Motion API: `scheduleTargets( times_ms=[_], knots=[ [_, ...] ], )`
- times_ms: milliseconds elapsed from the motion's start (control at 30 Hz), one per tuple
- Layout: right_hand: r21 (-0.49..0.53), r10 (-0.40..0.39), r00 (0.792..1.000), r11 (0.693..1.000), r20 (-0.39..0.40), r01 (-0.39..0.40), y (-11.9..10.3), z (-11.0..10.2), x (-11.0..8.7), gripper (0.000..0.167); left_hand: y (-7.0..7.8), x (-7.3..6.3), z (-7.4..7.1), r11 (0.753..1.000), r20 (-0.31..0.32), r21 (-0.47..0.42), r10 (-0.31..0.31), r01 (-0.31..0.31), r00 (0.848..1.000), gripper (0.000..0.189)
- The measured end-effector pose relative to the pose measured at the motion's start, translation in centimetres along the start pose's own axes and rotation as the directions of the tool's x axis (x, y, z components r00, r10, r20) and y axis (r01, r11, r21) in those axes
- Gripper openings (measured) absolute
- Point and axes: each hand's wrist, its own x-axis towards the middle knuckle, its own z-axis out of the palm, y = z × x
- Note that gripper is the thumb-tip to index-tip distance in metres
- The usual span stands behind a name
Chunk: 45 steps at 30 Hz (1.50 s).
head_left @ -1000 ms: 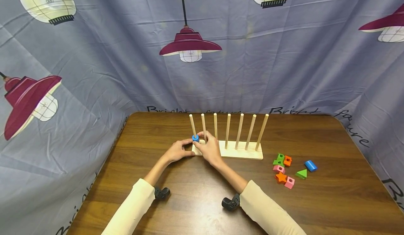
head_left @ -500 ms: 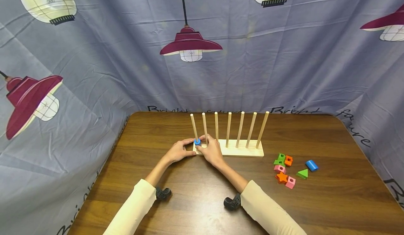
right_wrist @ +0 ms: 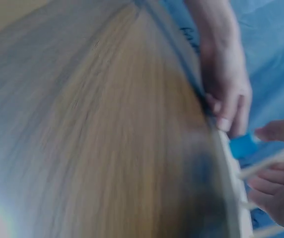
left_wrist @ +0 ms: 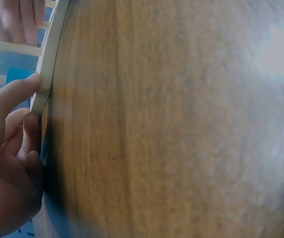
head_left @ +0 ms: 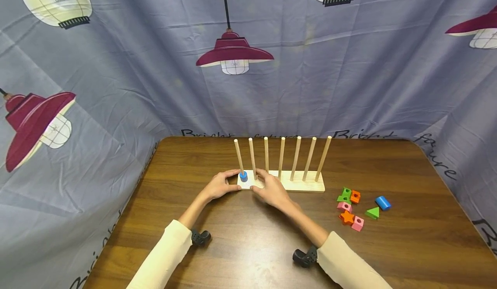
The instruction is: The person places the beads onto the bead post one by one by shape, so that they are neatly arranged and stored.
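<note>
A pale wooden peg stand [head_left: 300,186] with several upright dowels lies across the table's middle. At the foot of its leftmost dowel sits a blue cylindrical bead [head_left: 243,177], threaded onto the dowel. My left hand [head_left: 218,186] grips the stand's left end; in the left wrist view the thumb [left_wrist: 20,91] presses its edge and the other fingers curl at the end. Just right of the bead, my right hand [head_left: 273,190] hovers over the stand near the second and third dowels, thumb and fingers spread apart, nothing between them. The right wrist view is blurred.
Right of the stand lie loose blocks: green pieces [head_left: 344,195], an orange one [head_left: 355,196], pink ones [head_left: 357,224], an orange star [head_left: 347,217], a green triangle [head_left: 372,213] and a blue half-round block [head_left: 383,203]. A curtain hangs behind the brown table [head_left: 240,254].
The blue bead has slid down the leftmost dowel to the base. My right hand has let go of it and drawn off to the right. My left hand stays at the stand's end.
</note>
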Motion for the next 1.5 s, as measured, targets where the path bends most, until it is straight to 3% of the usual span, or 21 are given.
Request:
scheduleTargets(
  times_ms=[200, 333, 500, 733, 833, 967, 1067, 1500],
  knots=[
    [-0.015, -0.113, 0.994, 0.993, 0.007, 0.113, 1.6, -5.9, -4.0, 0.032, 0.0, 0.1, 0.3, 0.999, -0.001, 0.028, 0.039, -0.039, 0.999, 0.064],
    [-0.134, -0.161, 0.984, 0.98, -0.077, 0.15, 3.2, -10.5, -7.1, 0.028, -0.1, 0.0, 0.3, 0.999, -0.006, 0.029, 0.046, -0.045, 0.999, 0.063],
    [-0.318, -0.153, 0.962, 0.945, -0.224, 0.076, 5.6, -15.8, -10.4, 0.027, -0.3, -0.2, -0.1, 1.0, 0.002, 0.002, 0.005, -0.005, 1.0, 0.064],
    [-0.394, -0.063, 0.934, 0.915, -0.353, -0.087, 9.6, -21.0, -13.7, 0.034, -0.3, -0.1, -0.3, 1.0, 0.007, 0.014, 0.001, -0.001, 1.0, 0.065],
    [-0.376, 0.044, 0.929, 0.906, -0.368, -0.192, 11.1, -22.4, -14.6, 0.041, -0.2, -0.1, -0.3, 1.0, 0.004, 0.017, 0.011, -0.011, 1.0, 0.064],
    [-0.356, 0.208, 0.927, 0.879, -0.312, -0.317, 12.7, -23.5, -15.7, 0.053, -0.2, -0.2, -0.2, 1.0, 0.013, 0.017, 0.023, -0.023, 1.0, 0.064],
    [-0.346, 0.28, 0.922, 0.865, -0.269, -0.364, 13.6, -23.9, -16.2, 0.058, -0.2, -0.2, -0.2, 1.0, 0.022, 0.016, 0.026, -0.027, 0.999, 0.065],
    [-0.351, 0.304, 0.92, 0.857, -0.247, -0.378, 14.9, -24.1, -15.9, 0.046, -0.1, -0.3, -0.2, 0.999, 0.02, -0.005, 0.044, -0.044, 0.999, 0.064]
  ],
)
